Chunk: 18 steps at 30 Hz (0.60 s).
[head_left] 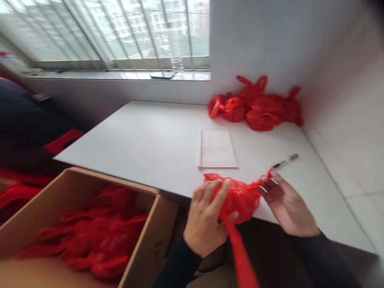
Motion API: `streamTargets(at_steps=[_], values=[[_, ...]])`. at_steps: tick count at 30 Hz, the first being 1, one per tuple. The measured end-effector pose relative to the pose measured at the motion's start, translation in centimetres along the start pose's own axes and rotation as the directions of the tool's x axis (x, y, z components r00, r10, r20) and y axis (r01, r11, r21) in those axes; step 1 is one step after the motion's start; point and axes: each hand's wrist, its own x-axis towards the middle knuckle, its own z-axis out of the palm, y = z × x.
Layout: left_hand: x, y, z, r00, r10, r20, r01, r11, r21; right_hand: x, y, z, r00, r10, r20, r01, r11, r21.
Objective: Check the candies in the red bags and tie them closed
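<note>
At the near edge of the white table, a red plastic bag is between my two hands. My left hand is closed round the bag's left side, fingers over its top. Between the fingertips of my right hand is a twisted end of the same bag, pulled out to the right. One long red strip of the bag hangs down below my left hand. What the bag contains is hidden by the plastic.
A notebook lies beyond the bag, with a pen to its right. Several red bags are piled against the wall. At left stands a cardboard box holding more red bags. A clear bottle is on the windowsill.
</note>
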Motion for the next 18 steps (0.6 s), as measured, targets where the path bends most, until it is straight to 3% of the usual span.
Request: streamTargets(at_steps=[2, 5, 9, 10, 12, 14, 16, 18], values=[[1.1, 0.4, 0.6, 0.996, -0.054, 0.076, 0.056, 0.998, -0.022, 0.1, -0.3, -0.7, 0.999, -0.04, -0.009, 0.039, 0.993, -0.112], [1.5, 0.2, -0.5, 0.982, -0.188, 0.006, 0.188, 0.982, -0.034, 0.5, -0.4, -2.2, 0.998, -0.064, -0.028, 0.055, 0.967, -0.248], [-0.4, 0.0, -7.4, 0.915, -0.385, -0.119, 0.359, 0.914, -0.189, 0.4, -0.1, -4.7, 0.989, -0.102, -0.109, 0.057, 0.93, -0.362], [-1.1, -0.3, -9.6, 0.871, -0.466, -0.152, 0.404, 0.859, -0.315, 0.5, 0.2, -5.4, 0.986, -0.109, -0.126, 0.055, 0.926, -0.374], [-2.8, -1.4, -13.7, 0.739, -0.628, -0.245, 0.46, 0.736, -0.497, 0.7, 0.9, -6.8, 0.984, -0.091, -0.154, 0.026, 0.926, -0.378], [-4.7, -3.1, -16.8, 0.555, -0.767, -0.321, 0.444, 0.6, -0.666, 0.9, 1.7, -8.0, 0.983, -0.061, -0.176, -0.01, 0.926, -0.376], [-6.4, -5.4, -18.5, 0.35, -0.874, -0.336, 0.402, 0.464, -0.789, 1.2, 2.2, -8.6, 0.979, -0.057, -0.193, -0.021, 0.926, -0.378], [-7.8, -8.2, -19.1, 0.238, -0.927, -0.291, 0.409, 0.368, -0.835, 1.3, 2.4, -8.8, 0.978, -0.054, -0.203, -0.027, 0.927, -0.374]])
